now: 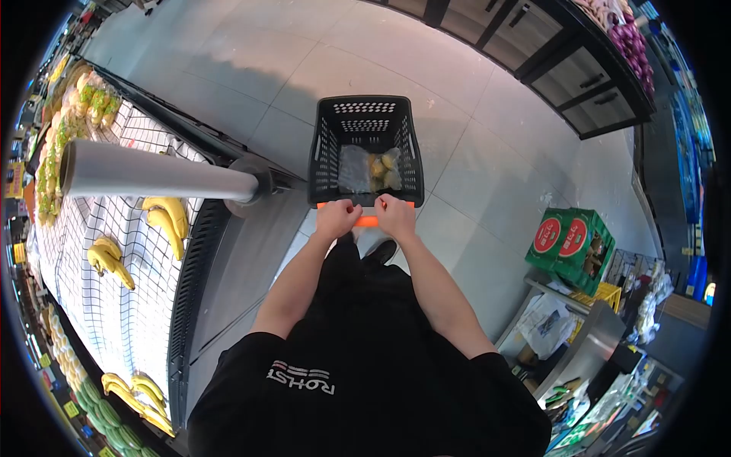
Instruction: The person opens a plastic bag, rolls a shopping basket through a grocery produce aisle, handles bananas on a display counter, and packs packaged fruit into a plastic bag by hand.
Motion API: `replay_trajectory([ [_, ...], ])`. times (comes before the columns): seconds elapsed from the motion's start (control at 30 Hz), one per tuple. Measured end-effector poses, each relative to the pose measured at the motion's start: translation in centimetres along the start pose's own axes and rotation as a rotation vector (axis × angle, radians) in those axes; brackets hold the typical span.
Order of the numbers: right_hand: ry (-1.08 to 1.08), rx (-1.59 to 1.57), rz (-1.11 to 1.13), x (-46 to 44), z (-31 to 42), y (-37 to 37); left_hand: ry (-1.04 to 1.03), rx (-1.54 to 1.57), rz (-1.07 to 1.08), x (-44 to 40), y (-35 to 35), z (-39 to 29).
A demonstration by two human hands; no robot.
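Observation:
Both of my hands are wrapped round the orange handle (367,222) of a black shopping basket (324,152) in front of me. My left hand (336,218) grips the handle's left part, and my right hand (396,217) its right part, a short gap apart. Down in the basket lies a clear plastic bag (355,169) with yellowish-green round produce (383,169) showing at its right side; its exact kind is hard to make out. The basket's underside and whatever carries it are hidden from above.
To my left, a sloped wire-covered stand (145,282) holds bananas (169,221), with a plastic bag roll (160,171) sticking out over it. Dark cabinets (548,57) line the upper right. Green cartons (567,244) sit by a cluttered counter (582,339) on the right. Tiled floor (487,167) lies between.

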State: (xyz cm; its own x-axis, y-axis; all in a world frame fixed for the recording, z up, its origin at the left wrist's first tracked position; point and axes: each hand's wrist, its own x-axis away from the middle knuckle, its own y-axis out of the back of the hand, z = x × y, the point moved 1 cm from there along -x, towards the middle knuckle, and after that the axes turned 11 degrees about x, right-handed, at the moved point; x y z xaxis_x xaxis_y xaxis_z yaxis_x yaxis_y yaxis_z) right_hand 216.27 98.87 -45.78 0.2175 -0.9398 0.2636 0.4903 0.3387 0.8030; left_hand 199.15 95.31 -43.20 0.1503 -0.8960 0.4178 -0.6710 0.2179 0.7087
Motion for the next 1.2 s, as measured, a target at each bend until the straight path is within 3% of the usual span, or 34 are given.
replay_trajectory([
  [0.23,0.087,0.072,0.147,-8.5,-0.6,3.2,0.167,0.060,-0.060,-5.2,0.6,-3.6],
  [0.43,0.164,0.108,0.172,-15.8,0.0,4.6,0.128,0.139,-0.227,-10.4,1.2,-4.5],
  [0.77,0.295,0.143,0.210,-25.0,2.9,4.6,0.239,0.221,-0.211,-16.9,4.3,-4.0],
  [0.97,0.284,0.217,0.359,-30.0,5.5,4.8,0.277,0.245,-0.256,-20.3,6.4,-3.6],
  [1.2,0.408,0.187,0.288,-36.1,8.7,5.0,0.350,0.281,-0.319,-25.1,9.2,-3.5],
])
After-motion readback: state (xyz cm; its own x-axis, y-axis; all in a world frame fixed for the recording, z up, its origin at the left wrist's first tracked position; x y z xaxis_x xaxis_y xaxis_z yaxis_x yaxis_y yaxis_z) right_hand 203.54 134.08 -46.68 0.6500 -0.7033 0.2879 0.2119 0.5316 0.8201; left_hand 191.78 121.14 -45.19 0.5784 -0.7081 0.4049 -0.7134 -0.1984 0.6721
